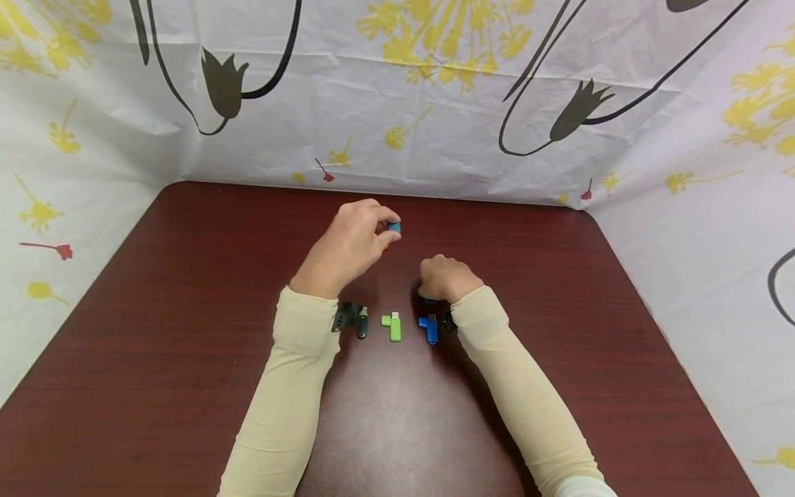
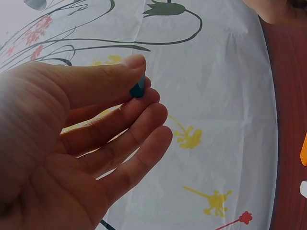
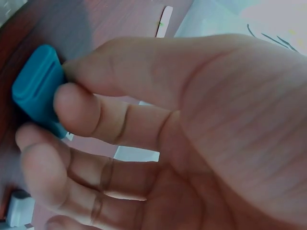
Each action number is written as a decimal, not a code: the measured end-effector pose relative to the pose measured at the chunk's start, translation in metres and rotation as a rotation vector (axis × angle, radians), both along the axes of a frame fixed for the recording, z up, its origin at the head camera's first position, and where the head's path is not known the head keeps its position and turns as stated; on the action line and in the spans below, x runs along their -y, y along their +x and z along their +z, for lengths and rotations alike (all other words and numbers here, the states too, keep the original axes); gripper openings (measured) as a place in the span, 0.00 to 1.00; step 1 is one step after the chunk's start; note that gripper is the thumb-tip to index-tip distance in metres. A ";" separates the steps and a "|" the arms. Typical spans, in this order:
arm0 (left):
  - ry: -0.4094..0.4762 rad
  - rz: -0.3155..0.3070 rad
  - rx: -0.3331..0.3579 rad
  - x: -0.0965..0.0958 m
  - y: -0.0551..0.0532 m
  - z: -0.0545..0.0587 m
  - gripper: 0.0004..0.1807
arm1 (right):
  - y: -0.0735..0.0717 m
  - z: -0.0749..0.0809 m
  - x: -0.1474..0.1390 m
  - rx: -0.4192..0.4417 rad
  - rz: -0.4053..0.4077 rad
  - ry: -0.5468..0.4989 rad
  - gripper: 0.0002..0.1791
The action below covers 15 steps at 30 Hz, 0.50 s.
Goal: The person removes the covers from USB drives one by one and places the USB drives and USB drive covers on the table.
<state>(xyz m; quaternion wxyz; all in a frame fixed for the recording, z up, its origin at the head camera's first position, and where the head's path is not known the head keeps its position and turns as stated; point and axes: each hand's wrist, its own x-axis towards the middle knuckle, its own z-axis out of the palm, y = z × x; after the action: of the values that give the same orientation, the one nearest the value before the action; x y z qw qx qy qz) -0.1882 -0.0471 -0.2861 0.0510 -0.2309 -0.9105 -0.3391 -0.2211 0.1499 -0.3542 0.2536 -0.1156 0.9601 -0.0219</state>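
Observation:
My left hand (image 1: 348,245) is raised over the far middle of the table and pinches a small teal-blue cap (image 1: 394,226) between thumb and forefinger. In the left wrist view the cap (image 2: 138,88) is mostly covered by the fingertips, while the other fingers curve loosely. Low over the table, my right hand (image 1: 448,278) pinches a teal USB stick (image 3: 41,86), whose slotted end faces the right wrist camera. A bit of its metal plug shows near the fingers. Just below the hands lie a black USB stick (image 1: 362,326), a green USB stick (image 1: 395,328) and a blue USB stick (image 1: 432,331).
A green cap (image 1: 386,320) and a blue cap (image 1: 423,322) lie beside their sticks. Something orange (image 2: 304,153) is partly hidden behind the left hand in the head view. The dark red table (image 1: 186,345) meets a flower-printed white sheet (image 1: 447,166) at the back and sides.

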 end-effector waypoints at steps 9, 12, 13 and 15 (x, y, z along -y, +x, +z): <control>-0.011 -0.004 0.001 -0.001 -0.001 -0.001 0.12 | 0.002 0.002 -0.001 -0.018 0.001 0.018 0.15; -0.013 -0.007 -0.005 -0.002 0.000 -0.001 0.11 | 0.002 0.003 -0.001 -0.015 0.003 0.022 0.16; -0.013 -0.006 -0.008 -0.002 0.000 -0.001 0.11 | 0.002 0.004 -0.001 -0.014 0.003 0.022 0.16; -0.009 -0.005 -0.015 -0.002 0.000 -0.001 0.11 | 0.002 0.007 -0.002 -0.022 0.004 0.014 0.16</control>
<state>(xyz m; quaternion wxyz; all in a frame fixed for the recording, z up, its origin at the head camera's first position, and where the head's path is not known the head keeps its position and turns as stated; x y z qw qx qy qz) -0.1885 -0.0450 -0.2871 0.0557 -0.2362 -0.9111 -0.3333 -0.2194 0.1522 -0.3472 0.2437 -0.1160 0.9628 -0.0133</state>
